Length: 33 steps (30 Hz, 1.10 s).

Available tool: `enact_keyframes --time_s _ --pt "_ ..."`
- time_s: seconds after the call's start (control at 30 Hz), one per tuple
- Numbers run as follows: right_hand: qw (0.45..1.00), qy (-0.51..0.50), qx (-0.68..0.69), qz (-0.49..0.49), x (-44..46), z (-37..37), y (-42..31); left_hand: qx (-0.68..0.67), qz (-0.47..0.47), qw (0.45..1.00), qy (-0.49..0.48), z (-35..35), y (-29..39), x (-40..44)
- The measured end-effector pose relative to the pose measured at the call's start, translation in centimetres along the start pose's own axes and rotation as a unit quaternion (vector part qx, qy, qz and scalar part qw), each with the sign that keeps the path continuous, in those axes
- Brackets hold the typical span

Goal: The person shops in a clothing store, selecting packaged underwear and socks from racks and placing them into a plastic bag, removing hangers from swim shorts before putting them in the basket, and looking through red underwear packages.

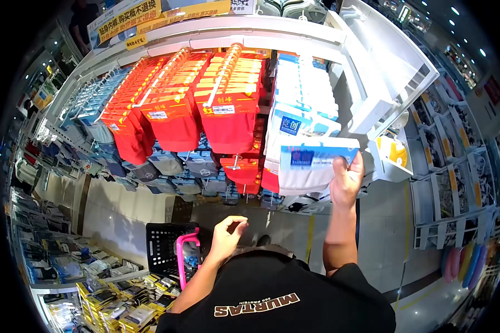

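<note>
My right hand (347, 176) grips a pack of white socks (305, 177) by the right end of its blue header card, thumb on the front. The pack is held in front of the rack, just below a row of similar white packs (303, 105) on a hook. My left hand (228, 237) is low in front of my body, its fingers curled in and nothing visible in them. Beside my left forearm is a black shopping basket (164, 244) with a pink handle (182, 258); its contents are mostly hidden.
Red packs (225, 125) hang on several hooks of the white rack (261, 25), with grey and blue packs (97, 111) farther left. Yellow-and-black packages (116, 305) fill a low shelf at lower left. White shelving (450, 194) stands across the aisle to the right.
</note>
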State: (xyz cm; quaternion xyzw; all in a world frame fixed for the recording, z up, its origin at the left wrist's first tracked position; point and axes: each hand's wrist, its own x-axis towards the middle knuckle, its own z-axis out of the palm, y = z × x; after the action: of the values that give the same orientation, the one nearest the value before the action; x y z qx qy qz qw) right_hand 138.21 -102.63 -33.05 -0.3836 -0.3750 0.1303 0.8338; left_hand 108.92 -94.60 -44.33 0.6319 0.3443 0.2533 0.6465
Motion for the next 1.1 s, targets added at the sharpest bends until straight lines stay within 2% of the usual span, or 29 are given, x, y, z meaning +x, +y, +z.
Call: enact_keyframes --time_s 0.07,0.17,0.2,0.27,0.33,0.4,0.43,0.47,0.53,0.6,0.63,0.67,0.7,0.77,0.8,0.87,0.9,0.97,1.07,1.1 --pt "1.0 -0.006 0.009 0.025 -0.8 0.1 -1.0 0.004 -0.022 1.0 -0.017 0.7 1.8 0.7" --pt "0.996 -0.039 0.028 0.069 -3.0 0.3 -1.3 -0.031 0.066 0.995 -0.071 1.9 4.6 1.6" --pt "0.994 -0.044 0.045 0.089 -3.8 0.3 -0.7 0.03 0.142 0.986 -0.087 2.4 6.7 1.7" --pt "0.982 0.056 0.07 0.166 -5.9 0.9 0.8 0.049 0.197 0.971 -0.127 3.4 6.9 2.0" --pt "0.963 0.041 0.139 0.229 -6.9 0.7 1.9 0.095 0.195 0.961 -0.169 4.2 7.1 1.8" --pt "0.928 0.046 0.203 0.31 -8.0 0.5 2.3 0.054 0.069 0.976 -0.2 5.0 7.6 1.1" --pt "0.91 0.048 0.23 0.341 -8.9 0.2 3.3 -0.079 0.016 0.975 -0.207 6.0 7.6 0.8" --pt "0.876 0.072 0.281 0.384 -9.8 0.2 4.1 -0.162 0.013 0.967 -0.199 7.0 8.2 0.3" --pt "0.781 0.096 0.364 0.498 -12.0 0.4 5.1 -0.126 0.02 0.968 -0.217 7.7 7.2 0.4" --pt "0.73 0.032 0.434 0.526 -13.3 0.6 5.2 -0.092 0.018 0.973 -0.212 8.9 6.3 0.6" --pt "0.711 0.092 0.395 0.574 -13.6 1.3 5.5 -0.074 0.017 0.975 -0.207 9.4 6.0 0.6" --pt "0.801 0.099 0.254 0.533 -14.6 1.7 5.0 0.004 0.038 0.98 -0.195 9.6 5.8 0.8" --pt "0.856 0.11 0.084 0.498 -15.0 2.8 3.8 0.003 0.044 0.983 -0.181 10.1 5.4 1.0" --pt "0.906 0.058 0.032 0.418 -16.1 3.0 2.5 0.027 0.066 0.987 -0.142 10.6 5.4 1.2" --pt "0.927 0.031 0.004 0.373 -16.4 3.0 2.0 -0.06 0.045 0.987 -0.144 10.7 5.1 1.3" --pt "0.96 -0.027 -0.052 0.274 -16.5 2.7 1.5 -0.068 0.034 0.987 -0.143 10.7 5.4 1.9" --pt "0.946 -0.018 0.042 0.32 -16.8 2.2 1.8 -0.028 0.019 0.985 -0.167 10.2 5.0 2.3" --pt "0.888 -0.002 0.229 0.399 -17.4 1.1 2.9 -0.043 0.013 0.988 -0.148 10.2 4.7 2.1" --pt "0.911 -0.034 0.121 0.393 -16.7 2.0 2.6 -0.084 -0.01 0.987 -0.137 9.9 4.2 2.1" --pt "0.892 -0.015 0.19 0.409 -16.6 1.9 2.8 -0.102 -0.017 0.985 -0.137 9.9 4.1 2.2"
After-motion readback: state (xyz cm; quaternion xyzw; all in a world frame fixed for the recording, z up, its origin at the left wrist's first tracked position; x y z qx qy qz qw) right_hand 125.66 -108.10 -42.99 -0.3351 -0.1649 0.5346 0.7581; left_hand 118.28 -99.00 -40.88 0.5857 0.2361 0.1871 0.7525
